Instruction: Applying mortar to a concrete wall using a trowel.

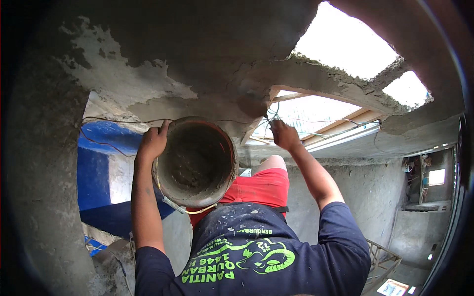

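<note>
With my left hand (154, 142) clamped on the rim of the mortar-smeared bucket (223, 143) by my red shorts (261, 188), I have my right hand (285, 135) curled tight around a trowel (253, 105), its dark blade at the grey plaster (217, 64) beside the wood-framed opening (311, 116).

You are in a building being built or refurbished, by the look of its surfaces. The wall (217, 44) before you is coated in grey plaster, with a ragged pale patch (111, 69) lacking that coat. Daylight pours through rough-edged openings (340, 42), a bare wooden frame (369, 116) lines another, and loose wires (273, 113) hang there. Your bucket (195, 160) is smeared grey inside, and pale splashes dot your dark shirt (247, 217).
</note>
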The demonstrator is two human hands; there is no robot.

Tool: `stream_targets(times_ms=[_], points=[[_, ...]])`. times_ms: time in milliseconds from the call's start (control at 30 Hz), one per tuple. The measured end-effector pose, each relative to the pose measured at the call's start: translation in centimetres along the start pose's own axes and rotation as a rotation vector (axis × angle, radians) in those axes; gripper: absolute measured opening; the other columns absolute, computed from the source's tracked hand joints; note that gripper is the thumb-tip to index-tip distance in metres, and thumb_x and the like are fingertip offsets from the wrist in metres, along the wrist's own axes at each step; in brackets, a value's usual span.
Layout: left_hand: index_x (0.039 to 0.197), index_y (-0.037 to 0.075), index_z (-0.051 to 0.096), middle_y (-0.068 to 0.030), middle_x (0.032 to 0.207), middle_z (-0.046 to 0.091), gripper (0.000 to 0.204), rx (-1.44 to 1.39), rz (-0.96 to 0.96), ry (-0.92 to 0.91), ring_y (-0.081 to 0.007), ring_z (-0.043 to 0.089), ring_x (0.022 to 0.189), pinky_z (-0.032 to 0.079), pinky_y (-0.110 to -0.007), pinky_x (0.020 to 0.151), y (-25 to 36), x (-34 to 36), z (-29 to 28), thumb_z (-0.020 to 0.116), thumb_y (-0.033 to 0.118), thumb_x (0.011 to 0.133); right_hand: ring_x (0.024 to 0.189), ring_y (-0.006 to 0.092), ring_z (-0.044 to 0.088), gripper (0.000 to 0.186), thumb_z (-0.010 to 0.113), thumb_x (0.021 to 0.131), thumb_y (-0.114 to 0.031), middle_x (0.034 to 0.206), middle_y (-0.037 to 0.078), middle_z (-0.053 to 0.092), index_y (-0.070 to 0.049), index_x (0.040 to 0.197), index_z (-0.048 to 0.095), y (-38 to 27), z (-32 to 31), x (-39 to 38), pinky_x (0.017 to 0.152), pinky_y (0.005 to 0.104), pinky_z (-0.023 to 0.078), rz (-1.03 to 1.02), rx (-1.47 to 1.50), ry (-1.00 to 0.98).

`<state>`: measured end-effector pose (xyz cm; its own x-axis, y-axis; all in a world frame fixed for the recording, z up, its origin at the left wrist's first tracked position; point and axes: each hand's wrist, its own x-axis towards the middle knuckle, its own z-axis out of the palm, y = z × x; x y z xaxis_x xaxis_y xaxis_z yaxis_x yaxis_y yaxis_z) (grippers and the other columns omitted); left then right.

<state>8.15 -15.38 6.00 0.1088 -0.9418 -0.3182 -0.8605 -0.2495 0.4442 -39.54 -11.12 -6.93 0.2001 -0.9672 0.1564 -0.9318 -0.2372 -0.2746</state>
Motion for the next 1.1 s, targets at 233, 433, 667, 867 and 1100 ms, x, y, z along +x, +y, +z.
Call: stream_targets(times_ms=[233,433,667,867,1100], points=[[0.109,-0.012,0.066,-0.0385,0.115,0.062,0.08,0.013,0.053,0.009,-0.0507,0.059,0.114,0.047,-0.052,0.099,0.9,1.5,1.0,0.04,0.063,0.102,0.077,0.0481,0.065,0.033,0.062,0.093,-0.012,0.094,0.025,0.067,-0.002,0.123,0.052,-2.1,-4.0,5.2,0.063,0.0519,0.054,-0.009,0.193,0.455],[0.11,-0.011,0.066,-0.0367,0.116,0.063,0.08,0.022,0.048,-0.031,-0.0506,0.059,0.114,0.047,-0.052,0.099,0.8,1.3,0.8,0.039,0.063,0.102,0.079,0.049,0.066,0.029,0.058,0.096,-0.024,0.092,0.025,0.067,-0.005,0.117,0.052,-1.0,0.7,1.0,0.067,0.0572,0.054,0.076,0.032,0.092],[0.102,-0.012,0.068,-0.0359,0.109,0.065,0.083,-0.013,0.069,0.041,-0.051,0.06,0.11,0.047,-0.052,0.096,0.1,0.5,0.4,0.038,0.066,0.101,0.076,0.0476,0.065,0.028,0.059,0.097,-0.02,0.091,0.025,0.067,-0.003,0.118,0.052,-0.9,-2.0,0.3,0.064,0.0532,0.053,0.026,0.191,0.433],[0.102,-0.009,0.069,-0.0347,0.11,0.066,0.082,-0.014,0.043,0.031,-0.0504,0.06,0.112,0.047,-0.051,0.096,0.2,0.5,0.4,0.039,0.067,0.1,0.075,0.0451,0.067,0.028,0.06,0.096,-0.019,0.092,0.022,0.067,-0.005,0.118,0.052,-0.2,-2.2,2.6,0.06,0.0525,0.054,0.075,0.085,0.316],[0.106,-0.009,0.068,-0.0354,0.112,0.065,0.081,-0.011,0.007,-0.01,-0.05,0.06,0.113,0.047,-0.051,0.097,-0.2,0.4,0.4,0.04,0.067,0.1,0.08,0.047,0.067,0.029,0.055,0.098,-0.025,0.098,0.025,0.068,-0.004,0.118,0.052,1.3,-1.5,-0.2,0.068,0.0565,0.054,0.089,-0.053,0.043]])
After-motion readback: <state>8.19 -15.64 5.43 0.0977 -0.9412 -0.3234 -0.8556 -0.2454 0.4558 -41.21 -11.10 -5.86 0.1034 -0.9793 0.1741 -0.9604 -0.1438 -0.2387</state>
